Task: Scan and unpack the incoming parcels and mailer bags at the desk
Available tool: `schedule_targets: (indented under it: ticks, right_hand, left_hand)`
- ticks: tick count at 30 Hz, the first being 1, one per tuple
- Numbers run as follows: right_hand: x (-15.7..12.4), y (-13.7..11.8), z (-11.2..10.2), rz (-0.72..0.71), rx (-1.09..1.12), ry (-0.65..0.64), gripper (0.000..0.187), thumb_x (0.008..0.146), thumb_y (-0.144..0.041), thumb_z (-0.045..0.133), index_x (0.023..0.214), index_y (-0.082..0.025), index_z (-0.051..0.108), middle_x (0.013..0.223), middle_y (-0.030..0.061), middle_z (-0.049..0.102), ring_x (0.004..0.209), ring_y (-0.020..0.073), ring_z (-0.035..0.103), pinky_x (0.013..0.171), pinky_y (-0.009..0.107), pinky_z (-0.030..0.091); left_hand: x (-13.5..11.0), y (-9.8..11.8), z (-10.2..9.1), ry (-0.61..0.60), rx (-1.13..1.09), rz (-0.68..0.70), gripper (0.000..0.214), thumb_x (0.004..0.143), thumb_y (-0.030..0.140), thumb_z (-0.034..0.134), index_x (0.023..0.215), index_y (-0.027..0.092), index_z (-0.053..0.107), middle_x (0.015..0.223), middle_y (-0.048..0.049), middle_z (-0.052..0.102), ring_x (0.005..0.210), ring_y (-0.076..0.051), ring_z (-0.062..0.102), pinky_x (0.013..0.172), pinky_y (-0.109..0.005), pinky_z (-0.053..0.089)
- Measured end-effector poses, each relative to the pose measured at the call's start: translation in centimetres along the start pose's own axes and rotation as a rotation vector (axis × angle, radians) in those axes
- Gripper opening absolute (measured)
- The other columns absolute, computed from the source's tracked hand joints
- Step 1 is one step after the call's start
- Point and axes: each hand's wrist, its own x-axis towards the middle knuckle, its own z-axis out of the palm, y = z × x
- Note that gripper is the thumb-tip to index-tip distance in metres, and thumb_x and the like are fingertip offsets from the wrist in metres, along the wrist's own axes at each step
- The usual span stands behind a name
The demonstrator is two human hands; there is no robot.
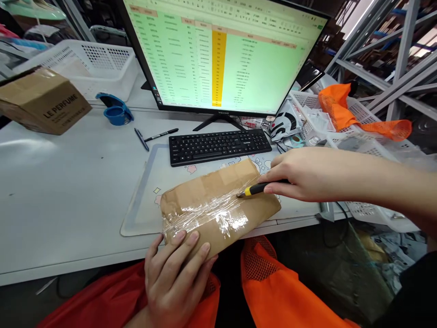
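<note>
A brown paper parcel [201, 187] lies slantwise at the desk's front edge, shiny clear tape running along its length. My left hand [177, 278] grips its near left edge, several fingers lying over the top; what is beneath the parcel is hidden. In my right hand [290, 175] is a black-and-yellow utility knife [253, 189], held in closed fingers. The knife's tip points left and meets the tape near the parcel's middle. Under the parcel is a pale desk mat [145, 205] with small printed figures.
Behind the parcel stand a black keyboard [221, 148] and a monitor [184, 59] showing a spreadsheet. Left are two pens [160, 135], a blue lidded container [118, 115], a cardboard box [44, 102] and a white basket [102, 68]. White baskets [365, 111] with orange mesh cloth [336, 107] stand right.
</note>
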Motion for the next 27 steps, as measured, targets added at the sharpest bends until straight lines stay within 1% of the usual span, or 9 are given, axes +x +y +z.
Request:
schedule_targets:
  ticks: [3,7,11,14,18,21,23,25,27]
  right_hand:
    - [0.5,0.3,0.2,0.038,0.038,-0.026,0.032,0.102,-0.044,0.057,0.114,-0.032,0.083,0.077,0.0034,0.076,0.062,0.0180,0.064,0.057,0.030,0.043]
    - [0.4,1.2,-0.2,0.095,0.058,-0.060,0.032,0.099,-0.049,0.059,0.106,-0.032,0.085,0.069,0.0024,0.073,0.055,0.0174,0.060,0.055,0.032,0.041]
    - [-0.2,1.7,-0.3,0.176,0.040,-0.114,0.029,0.099,-0.046,0.059,0.105,-0.035,0.085,0.075,0.0020,0.075,0.057,0.0178,0.061,0.057,0.032,0.041]
    - [-0.9,2.3,0.0,0.228,0.067,-0.106,0.027,0.097,-0.046,0.061,0.107,-0.036,0.085,0.079,0.0016,0.077,0.058,0.0174,0.063,0.059,0.032,0.043]
    - [-1.8,3.5,0.7,0.217,0.074,-0.078,0.031,0.098,-0.047,0.059,0.111,-0.035,0.084,0.085,0.0023,0.079,0.062,0.0178,0.066,0.057,0.030,0.043]
    - [-2.8,5.3,1.9,0.204,0.028,-0.050,0.035,0.100,-0.049,0.056,0.113,-0.032,0.084,0.085,0.0041,0.079,0.065,0.0186,0.066,0.058,0.030,0.044]
    - [-4.0,7.1,3.0,0.273,-0.050,-0.025,0.037,0.099,-0.052,0.056,0.107,-0.030,0.085,0.080,0.0050,0.078,0.062,0.0180,0.064,0.058,0.030,0.043]
    - [-5.3,8.8,4.0,0.398,-0.117,-0.015,0.044,0.100,-0.054,0.052,0.102,-0.027,0.087,0.078,0.0069,0.077,0.060,0.0170,0.061,0.059,0.031,0.040]
    - [-6.3,9.5,4.5,0.485,-0.134,0.035,0.051,0.103,-0.055,0.047,0.104,-0.023,0.086,0.081,0.0098,0.077,0.063,0.0186,0.063,0.059,0.034,0.038]
  left_hand:
    - [-0.1,0.0,0.0,0.000,0.008,0.002,0.029,0.079,0.010,0.087,0.104,0.020,0.075,0.108,-0.0092,0.077,0.112,-0.027,0.069,0.116,-0.055,0.047]
    - [-0.2,-0.1,0.0,-0.010,0.012,0.014,0.031,0.079,0.010,0.087,0.105,0.020,0.075,0.109,-0.0088,0.077,0.113,-0.028,0.069,0.117,-0.055,0.047]
    - [-0.2,-0.2,-0.1,-0.020,0.005,0.017,0.030,0.079,0.009,0.087,0.105,0.019,0.075,0.109,-0.0099,0.077,0.113,-0.028,0.069,0.118,-0.056,0.045]
    - [-0.1,-0.2,-0.2,-0.016,0.005,0.027,0.032,0.078,0.007,0.087,0.105,0.018,0.075,0.109,-0.0103,0.077,0.113,-0.028,0.069,0.119,-0.055,0.045]
    - [-0.2,-0.1,-0.1,-0.012,0.016,0.039,0.035,0.079,0.007,0.086,0.109,0.019,0.074,0.112,-0.0097,0.077,0.115,-0.028,0.069,0.119,-0.055,0.045]
    - [-0.1,-0.3,0.0,-0.008,0.023,0.042,0.034,0.079,0.008,0.085,0.109,0.020,0.073,0.112,-0.0095,0.077,0.115,-0.028,0.069,0.118,-0.055,0.046]
    - [-0.1,-0.4,0.0,-0.002,0.026,0.055,0.034,0.079,0.008,0.086,0.109,0.019,0.073,0.111,-0.0101,0.077,0.115,-0.028,0.068,0.117,-0.055,0.046]
    - [-0.1,-0.5,0.0,0.013,0.029,0.068,0.032,0.080,0.010,0.086,0.108,0.019,0.073,0.111,-0.0105,0.077,0.115,-0.028,0.068,0.115,-0.055,0.047]
    - [-0.1,-0.1,0.3,0.027,0.031,0.064,0.031,0.081,0.012,0.086,0.108,0.019,0.073,0.111,-0.0107,0.077,0.115,-0.029,0.068,0.113,-0.055,0.048]
